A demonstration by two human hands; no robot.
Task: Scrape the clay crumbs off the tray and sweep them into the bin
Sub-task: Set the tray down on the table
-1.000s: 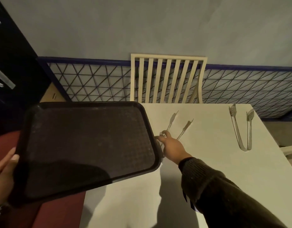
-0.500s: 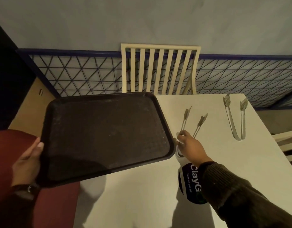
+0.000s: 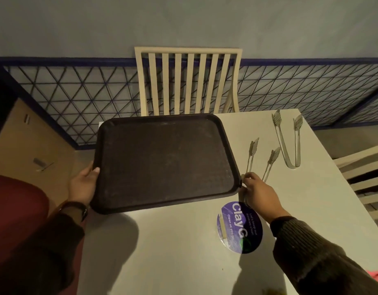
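The tray (image 3: 164, 160) looks light, stiff and smooth-rimmed. The left hand (image 3: 82, 184) grips its edge; the right hand (image 3: 258, 190) pinches the tongs (image 3: 251, 154).

L hand (image 3: 82, 185) curled w/ thumb on top, R hand (image 3: 259, 191) reaching fwd, fingers pinched, both arms extended.

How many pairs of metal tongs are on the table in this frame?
2. The smaller tongs lie just right of the tray, their hinge end under the right hand. The larger tongs lie near the table's far right corner. None looks hidden.
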